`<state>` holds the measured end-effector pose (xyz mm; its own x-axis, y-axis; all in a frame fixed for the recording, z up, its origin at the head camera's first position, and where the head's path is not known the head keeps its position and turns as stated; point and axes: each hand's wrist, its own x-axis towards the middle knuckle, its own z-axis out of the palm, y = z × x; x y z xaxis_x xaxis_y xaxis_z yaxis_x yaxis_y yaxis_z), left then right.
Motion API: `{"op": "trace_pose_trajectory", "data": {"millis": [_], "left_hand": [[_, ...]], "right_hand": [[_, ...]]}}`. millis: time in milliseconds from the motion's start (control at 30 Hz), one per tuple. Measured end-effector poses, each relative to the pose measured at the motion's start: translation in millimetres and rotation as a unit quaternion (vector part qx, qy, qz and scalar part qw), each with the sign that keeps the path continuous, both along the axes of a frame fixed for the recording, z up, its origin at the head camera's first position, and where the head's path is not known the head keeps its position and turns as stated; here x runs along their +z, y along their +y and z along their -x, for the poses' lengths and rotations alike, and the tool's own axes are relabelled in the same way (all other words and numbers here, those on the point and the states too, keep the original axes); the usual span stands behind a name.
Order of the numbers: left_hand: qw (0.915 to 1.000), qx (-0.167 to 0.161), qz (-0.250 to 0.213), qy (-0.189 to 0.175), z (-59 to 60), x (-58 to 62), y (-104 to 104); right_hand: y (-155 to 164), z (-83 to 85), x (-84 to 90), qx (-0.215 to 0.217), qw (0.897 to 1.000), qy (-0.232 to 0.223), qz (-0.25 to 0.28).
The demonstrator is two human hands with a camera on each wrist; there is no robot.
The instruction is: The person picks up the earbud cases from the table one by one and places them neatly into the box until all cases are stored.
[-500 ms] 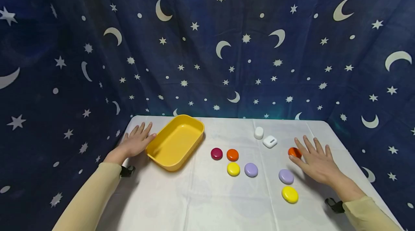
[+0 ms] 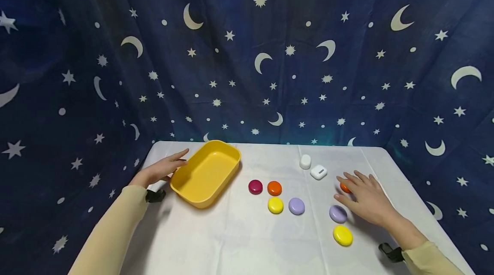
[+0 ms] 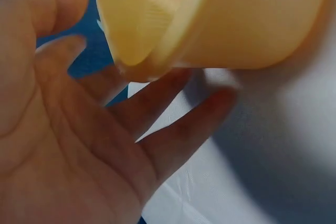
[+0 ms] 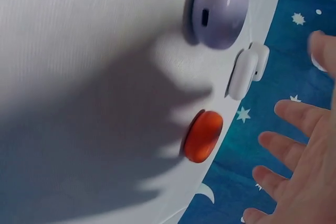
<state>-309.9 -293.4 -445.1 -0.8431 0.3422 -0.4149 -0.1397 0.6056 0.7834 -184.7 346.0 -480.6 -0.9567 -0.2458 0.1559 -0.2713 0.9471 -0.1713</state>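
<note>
The left grip (image 2: 160,169) hovers beside a smooth, round-cornered yellow tray (image 2: 206,174).

In the head view, the left hand (image 2: 162,169) is at eight o'clock, fingers (image 3: 184,134) loosely extended toward two; the right hand (image 2: 367,200) spreads at four, angled toward ten.

Pale yellow sleeves (image 2: 106,230); a small black fitting (image 2: 155,196) at each wrist.

Yellow tray (image 2: 206,174): smooth, semi-gloss plastic; discs (image 2: 296,206) and white cases (image 2: 318,172): glossy plastic; tablecloth (image 2: 262,245): matt, creased cloth; curtain (image 2: 239,69): matt printed cloth.
</note>
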Motion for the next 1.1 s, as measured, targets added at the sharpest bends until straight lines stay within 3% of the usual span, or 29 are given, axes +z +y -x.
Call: {"op": "trace_pose_trajectory", "data": {"millis": [200, 600, 900, 1100], "left_hand": [[0.9993, 0.003, -0.023, -0.028, 1.9, -4.5, -4.3], [0.9956, 0.016, -0.073, -0.057, -9.8, -12.0, -5.1], [0.984, 0.012, -0.16, -0.078, -45.3, -23.5, 1.8], [0.9769, -0.001, -0.198, -0.08, -69.8, -28.3, 6.8]], "right_hand": [[0.4, -4.9, -2.3, 0.023, 0.999, 0.021, 0.02], [12.8, -10.2, -10.3, -0.004, 0.999, 0.006, 0.047], [16.1, -14.9, -11.6, -0.019, 0.998, -0.01, 0.059], [19.0, -22.0, -14.5, -0.01, 0.997, 0.014, 0.073]]}}
